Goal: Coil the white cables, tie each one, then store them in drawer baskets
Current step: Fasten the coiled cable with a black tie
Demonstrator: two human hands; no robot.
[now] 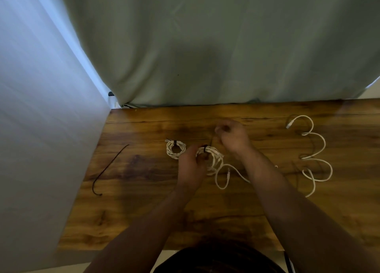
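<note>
On the wooden table [156, 211] my left hand [190, 167] grips a coiled white cable [213, 157] with a black tie [204, 148] around its top. A loose tail of this cable loops toward me. My right hand [232, 137] is raised just behind the coil, fingers curled, pinching the thin dark end of the tie. A second white coil [175, 149], bound by a black tie, lies to the left of my left hand. An uncoiled white cable [314, 155] snakes over the table at the right.
A spare black tie [109, 169] lies loose on the left part of the table. A green curtain [205, 46] hangs behind the table's far edge, and a pale wall [41, 128] borders its left side.
</note>
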